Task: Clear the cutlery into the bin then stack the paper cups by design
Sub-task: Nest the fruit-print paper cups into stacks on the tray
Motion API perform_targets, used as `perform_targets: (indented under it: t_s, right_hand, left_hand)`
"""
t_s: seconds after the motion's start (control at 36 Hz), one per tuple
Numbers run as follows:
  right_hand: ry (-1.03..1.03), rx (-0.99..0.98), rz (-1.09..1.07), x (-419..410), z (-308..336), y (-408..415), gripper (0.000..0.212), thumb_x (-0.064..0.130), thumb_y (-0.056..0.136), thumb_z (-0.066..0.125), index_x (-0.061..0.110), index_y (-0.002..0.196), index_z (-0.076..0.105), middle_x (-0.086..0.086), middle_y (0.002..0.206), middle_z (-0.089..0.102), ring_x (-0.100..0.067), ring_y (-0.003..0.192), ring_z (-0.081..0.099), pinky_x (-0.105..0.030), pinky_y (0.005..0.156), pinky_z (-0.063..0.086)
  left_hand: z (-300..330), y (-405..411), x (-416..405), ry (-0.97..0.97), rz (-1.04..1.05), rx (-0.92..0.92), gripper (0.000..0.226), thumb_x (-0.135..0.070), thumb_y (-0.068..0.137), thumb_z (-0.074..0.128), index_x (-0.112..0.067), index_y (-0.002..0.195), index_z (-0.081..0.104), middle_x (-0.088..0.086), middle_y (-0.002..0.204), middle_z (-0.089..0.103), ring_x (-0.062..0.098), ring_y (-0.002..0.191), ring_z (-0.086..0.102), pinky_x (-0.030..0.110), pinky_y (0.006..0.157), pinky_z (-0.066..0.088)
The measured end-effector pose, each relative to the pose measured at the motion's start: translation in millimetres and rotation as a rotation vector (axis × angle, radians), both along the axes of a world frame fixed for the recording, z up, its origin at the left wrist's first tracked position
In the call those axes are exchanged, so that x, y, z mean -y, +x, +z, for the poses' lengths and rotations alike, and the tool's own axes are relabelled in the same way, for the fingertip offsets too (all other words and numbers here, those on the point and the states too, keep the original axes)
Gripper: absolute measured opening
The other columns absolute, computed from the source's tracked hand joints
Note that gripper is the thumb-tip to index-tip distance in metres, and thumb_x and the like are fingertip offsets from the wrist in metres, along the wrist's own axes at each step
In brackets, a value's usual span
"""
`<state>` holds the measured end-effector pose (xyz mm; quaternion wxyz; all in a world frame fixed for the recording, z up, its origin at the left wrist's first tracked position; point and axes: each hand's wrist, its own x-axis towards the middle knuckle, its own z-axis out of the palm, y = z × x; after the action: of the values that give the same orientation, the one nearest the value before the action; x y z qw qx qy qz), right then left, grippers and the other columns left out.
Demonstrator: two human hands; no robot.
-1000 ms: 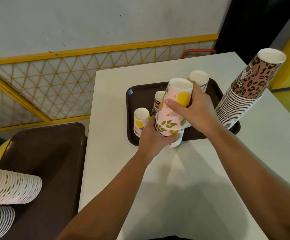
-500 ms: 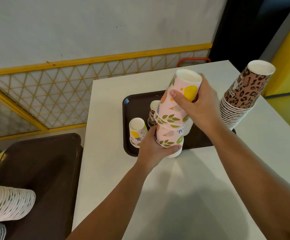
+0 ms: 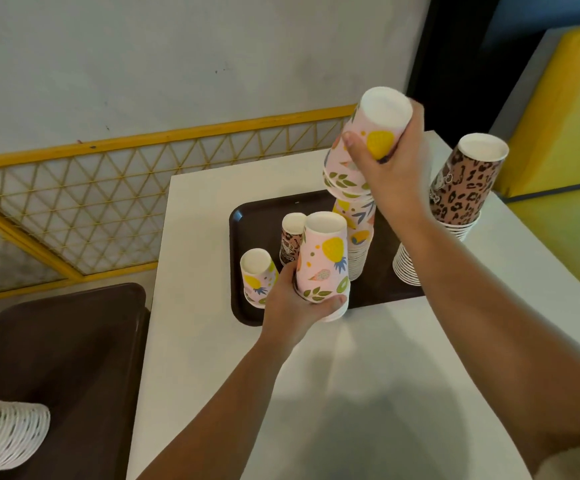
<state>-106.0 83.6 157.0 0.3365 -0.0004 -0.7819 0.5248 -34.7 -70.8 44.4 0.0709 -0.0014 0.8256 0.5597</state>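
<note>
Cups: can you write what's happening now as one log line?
left hand: holds fruit cup | right hand: holds raised fruit cups | leopard stack: on tray

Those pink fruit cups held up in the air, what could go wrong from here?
The right hand grips only the top of the lifted fruit cups, so the lower ones might slip free. The forearm passes close to the leaning leopard stack and could topple it. The left hand holds another fruit cup near the tray edge.
</note>
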Motion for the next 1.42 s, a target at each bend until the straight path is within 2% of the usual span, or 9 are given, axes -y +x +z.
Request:
perform_targets:
  t_s: [0.22, 0.47, 0.58, 0.72, 0.83, 0.92, 1.11, 1.22, 1.42]
  right_hand:
    - [-0.004, -0.038, -0.026, -8, 1, 4, 0.058, 0.034, 0.08, 0.07, 0.013, 0.124, 0.04, 0.012, 0.108, 0.052, 0.0, 0.097, 0.056, -0.009, 0.077, 0.049]
    - [0.108, 0.238, 0.069, -19, -44, 1, 0.068, 0.037, 0.076, 0.073, 0.014, 0.13, 0.038, 0.001, 0.117, 0.055, -0.007, 0.098, 0.051, 0.003, 0.066, 0.038]
    - [0.127, 0.234, 0.083, -19, -54, 10, 0.083, 0.039, 0.072, 0.076, 0.016, 0.138, 0.031, -0.001, 0.138, 0.039, -0.006, 0.121, 0.037, 0.008, 0.084, 0.026]
    - [0.16, -0.032, 0.041, -11, -57, 45, 0.065, 0.041, 0.08, 0.065, 0.004, 0.128, 0.042, -0.01, 0.129, 0.044, -0.007, 0.117, 0.042, -0.006, 0.095, 0.033]
    - [0.157, 0.123, 0.225, -1, -65, 65, 0.068, 0.045, 0.075, 0.067, 0.007, 0.127, 0.045, -0.005, 0.124, 0.051, 0.009, 0.106, 0.047, -0.002, 0.082, 0.039]
    - [0.167, 0.314, 0.32, 7, -72, 72, 0.085, 0.046, 0.072, 0.073, 0.019, 0.141, 0.031, 0.003, 0.136, 0.046, -0.004, 0.119, 0.048, -0.014, 0.089, 0.044]
    - [0.162, 0.429, 0.269, 12, -71, 75, 0.087, 0.038, 0.074, 0.074, 0.024, 0.142, 0.024, 0.005, 0.132, 0.052, -0.003, 0.112, 0.049, -0.024, 0.09, 0.047]
    - [0.142, 0.451, 0.246, 10, -70, 72, 0.081, 0.039, 0.074, 0.074, 0.02, 0.139, 0.03, 0.003, 0.129, 0.055, -0.014, 0.116, 0.055, -0.033, 0.092, 0.051]
    - [0.086, 0.454, 0.24, 8, -68, 72, 0.077, 0.033, 0.076, 0.073, 0.019, 0.138, 0.031, 0.007, 0.13, 0.055, -0.003, 0.111, 0.052, -0.001, 0.073, 0.039]
  left_hand:
    - [1, 0, -11, -0.009, 0.051, -0.037, 0.073, -0.022, 0.063, 0.087, -0.015, 0.126, 0.051, -0.002, 0.121, 0.063, 0.013, 0.113, 0.057, 0.025, 0.088, 0.052]
    - [-4, 2, -21, 0.057, 0.15, -0.02, 0.066, -0.021, 0.06, 0.089, -0.025, 0.116, 0.053, -0.009, 0.107, 0.065, 0.009, 0.103, 0.061, 0.02, 0.081, 0.053]
    - [-2, 3, -26, 0.086, 0.172, -0.021, 0.062, -0.021, 0.062, 0.088, -0.029, 0.111, 0.052, -0.019, 0.098, 0.061, 0.0, 0.094, 0.06, 0.013, 0.07, 0.053]
    - [-5, 5, -29, 0.088, 0.183, -0.018, 0.06, -0.022, 0.059, 0.089, -0.032, 0.108, 0.055, -0.011, 0.103, 0.067, 0.007, 0.097, 0.064, 0.026, 0.079, 0.056]
    - [0, 8, -29, 0.06, 0.166, -0.04, 0.059, -0.024, 0.06, 0.089, -0.032, 0.107, 0.054, -0.014, 0.097, 0.066, 0.003, 0.091, 0.064, 0.014, 0.069, 0.052]
    - [5, 8, -26, 0.047, 0.133, -0.052, 0.062, -0.022, 0.065, 0.086, -0.025, 0.117, 0.053, -0.016, 0.1, 0.063, -0.003, 0.091, 0.06, 0.005, 0.066, 0.047]
    - [10, 6, -25, 0.059, 0.024, -0.063, 0.079, -0.021, 0.063, 0.087, -0.022, 0.131, 0.046, -0.011, 0.119, 0.06, 0.005, 0.108, 0.056, 0.017, 0.086, 0.049]
    - [9, 1, -27, 0.022, -0.012, -0.072, 0.082, -0.023, 0.062, 0.087, -0.023, 0.132, 0.044, -0.018, 0.112, 0.056, -0.001, 0.101, 0.054, 0.01, 0.079, 0.047]
    - [3, -2, -29, 0.018, -0.009, -0.082, 0.086, -0.029, 0.064, 0.086, -0.02, 0.138, 0.042, -0.006, 0.129, 0.058, 0.009, 0.117, 0.053, 0.026, 0.095, 0.047]
